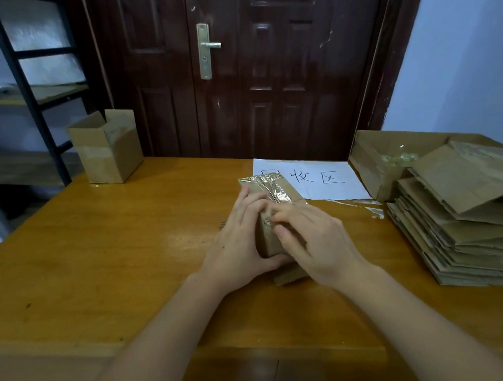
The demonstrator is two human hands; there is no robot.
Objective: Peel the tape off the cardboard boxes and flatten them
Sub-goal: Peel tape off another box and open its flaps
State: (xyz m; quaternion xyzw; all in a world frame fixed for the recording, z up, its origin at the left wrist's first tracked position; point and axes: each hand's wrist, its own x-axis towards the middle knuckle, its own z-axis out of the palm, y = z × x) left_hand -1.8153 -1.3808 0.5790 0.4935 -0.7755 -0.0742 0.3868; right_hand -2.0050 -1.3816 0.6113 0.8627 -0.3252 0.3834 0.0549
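Box with shiny tape on top, sitting mid-table between both hands, left hand wrapped round its side, right hand fingers pinching at the tape

Left hand cups from the side, thumb underneath; right hand pinches with curled fingers.

Two hands: left hand, right hand. Between them, one taped box; far left, one open box; right, one flattened stack.
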